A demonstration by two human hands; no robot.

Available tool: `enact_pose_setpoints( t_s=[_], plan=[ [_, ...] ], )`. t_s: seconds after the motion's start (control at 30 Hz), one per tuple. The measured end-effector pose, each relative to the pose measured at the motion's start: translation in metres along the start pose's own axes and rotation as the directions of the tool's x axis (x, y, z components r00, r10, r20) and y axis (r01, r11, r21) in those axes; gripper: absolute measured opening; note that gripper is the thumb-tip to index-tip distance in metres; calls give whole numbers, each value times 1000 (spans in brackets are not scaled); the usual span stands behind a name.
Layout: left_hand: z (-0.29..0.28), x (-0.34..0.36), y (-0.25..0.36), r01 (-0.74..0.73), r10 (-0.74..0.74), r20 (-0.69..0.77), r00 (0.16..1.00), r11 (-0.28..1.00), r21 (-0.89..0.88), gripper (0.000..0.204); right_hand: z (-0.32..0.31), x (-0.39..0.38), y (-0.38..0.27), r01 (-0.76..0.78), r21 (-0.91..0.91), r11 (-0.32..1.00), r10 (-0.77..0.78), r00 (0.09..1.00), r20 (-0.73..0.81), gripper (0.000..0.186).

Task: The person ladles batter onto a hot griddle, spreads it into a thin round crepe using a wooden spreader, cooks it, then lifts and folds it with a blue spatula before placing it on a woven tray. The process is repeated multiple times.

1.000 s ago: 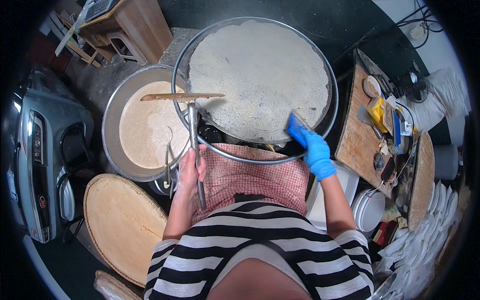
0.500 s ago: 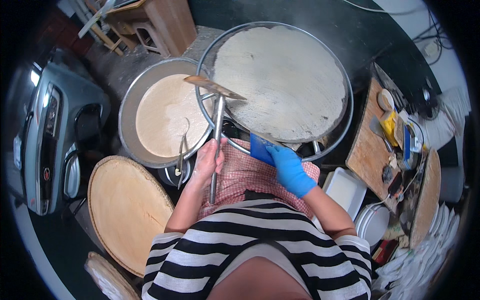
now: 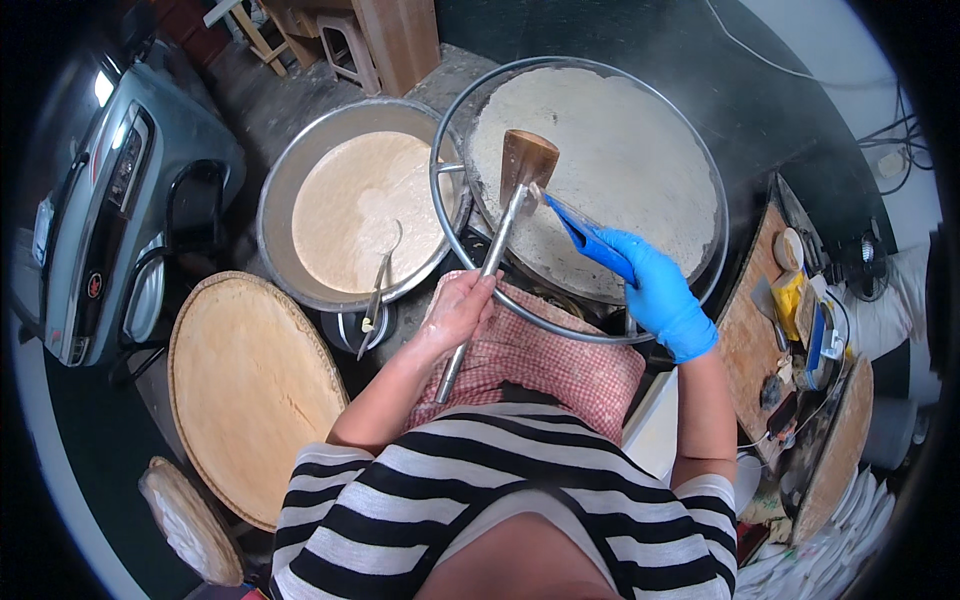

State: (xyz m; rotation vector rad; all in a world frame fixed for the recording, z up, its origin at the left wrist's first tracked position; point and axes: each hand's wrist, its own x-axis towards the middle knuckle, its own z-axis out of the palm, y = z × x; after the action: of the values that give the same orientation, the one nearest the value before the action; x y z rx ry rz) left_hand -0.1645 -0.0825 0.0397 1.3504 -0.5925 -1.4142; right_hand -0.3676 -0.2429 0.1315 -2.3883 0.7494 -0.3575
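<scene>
My bare left hand [image 3: 462, 312] is closed around the metal handle of a batter spreader [image 3: 528, 162], whose wooden blade is raised over the near left part of a round griddle. My right hand [image 3: 665, 300], in a blue glove, grips a blue scraper [image 3: 590, 245]. The scraper's far end meets the spreader just below the wooden blade. A thin pale batter sheet [image 3: 630, 150] covers the griddle, and steam rises behind it. A metal ring [image 3: 726, 215] runs around the griddle. To the left stands a large metal basin [image 3: 280, 190] of batter [image 3: 350, 200] with a ladle [image 3: 377, 290] in it.
A round woven tray [image 3: 255, 400] lies at lower left, near a grey vehicle front [image 3: 110, 220]. On the right, a wooden board [image 3: 735, 340] carries tools, a yellow packet [image 3: 788, 300] and a phone-like black object [image 3: 783, 412]. A plastic stool [image 3: 350, 55] stands at the back.
Both hands have moved right, and the spreader's blade has turned and swung over the griddle. The scraper has been lifted against the spreader. The whole view has shifted slightly.
</scene>
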Motion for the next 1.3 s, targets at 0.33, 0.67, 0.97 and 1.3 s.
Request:
enact_pose_setpoints(
  t_s=[0.33,0.67,0.97,1.3],
  plan=[
    [-19,-17,13,-123,107,-90,990,973,-193,35,84,34,75,27,-205,978,-14,998,64,53],
    [-48,-31,2,-106,53,-268,962,977,-187,34,92,37,62,-68,-190,980,68,998,-5,48],
    [-44,-24,0,-100,38,-283,958,973,-207,35,123,27,41,30,-140,990,1,976,219,48],
    [-47,-15,-9,-126,73,-259,963,973,-191,35,18,-93,127,-538,-30,842,500,801,-329,50]
  ],
)
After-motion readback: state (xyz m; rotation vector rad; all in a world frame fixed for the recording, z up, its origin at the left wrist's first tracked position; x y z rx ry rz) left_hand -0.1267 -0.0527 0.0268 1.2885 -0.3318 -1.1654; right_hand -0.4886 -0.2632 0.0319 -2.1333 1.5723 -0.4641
